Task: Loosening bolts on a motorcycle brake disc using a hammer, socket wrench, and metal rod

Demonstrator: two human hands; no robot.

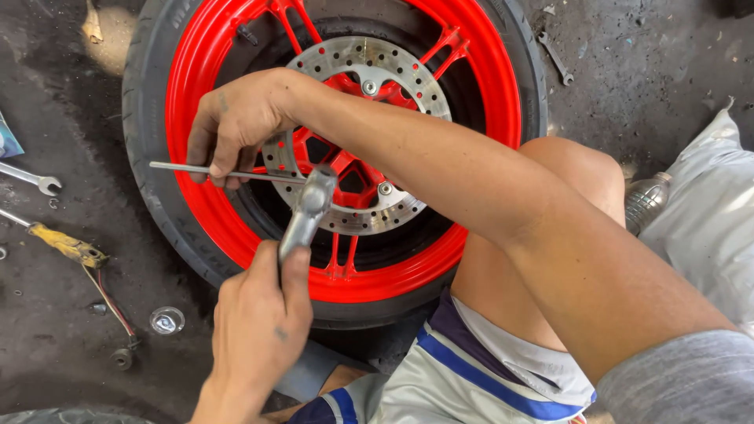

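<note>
A motorcycle wheel lies flat on the floor, with a black tyre [149,102], a red rim [184,86] and a drilled steel brake disc [369,59]. Over the disc is a metal T-handle wrench [308,212] with a thin crossbar [169,167]. My right hand [236,126] reaches across from the right and closes on that crossbar. From below, my left hand [259,322] grips the wrench's thick shaft. The wrench tip is hidden behind the shaft, near the red hub [345,165].
On the dirty floor at left lie an open-end spanner [31,179], a yellow-handled screwdriver [67,245], a small round cap [166,320] and a nut [122,359]. Another spanner [555,59] lies at top right. My bare knee [573,169], a bottle [648,200] and a white sack [707,212] are at right.
</note>
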